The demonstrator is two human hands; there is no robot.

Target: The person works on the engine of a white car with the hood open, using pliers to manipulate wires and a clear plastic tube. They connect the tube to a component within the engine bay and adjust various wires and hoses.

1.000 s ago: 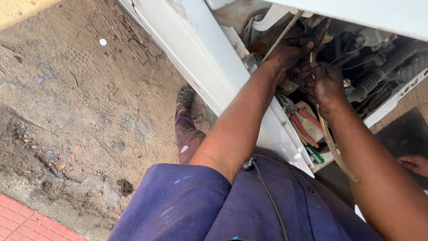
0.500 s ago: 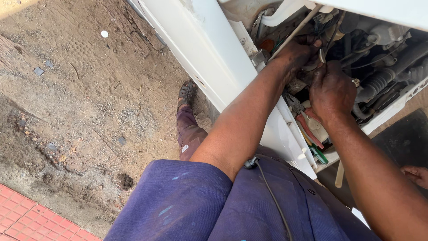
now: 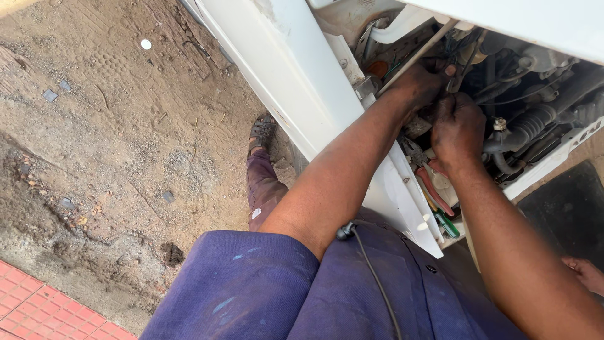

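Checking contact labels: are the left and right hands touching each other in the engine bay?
Cannot tell. In the head view the left hand and right hand sit close together among dark engine parts, and no clear contact or gap shows between them.

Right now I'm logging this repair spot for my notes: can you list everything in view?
vehicle body panel: one, white, upper middle, slanting down
engine bay parts: many hoses and wires, dark, upper right
red-handled tool: one, red, below the hands
green-handled tool: one, green, beside the red one
ground: sandy brown, left
paving bricks: red, bottom-left corner
another person's hand: one, right edge
shoe: one, dark, beside the panel
overalls: blue, bottom
left hand: in the bay, grip unclear
right hand: in the bay, grip unclear
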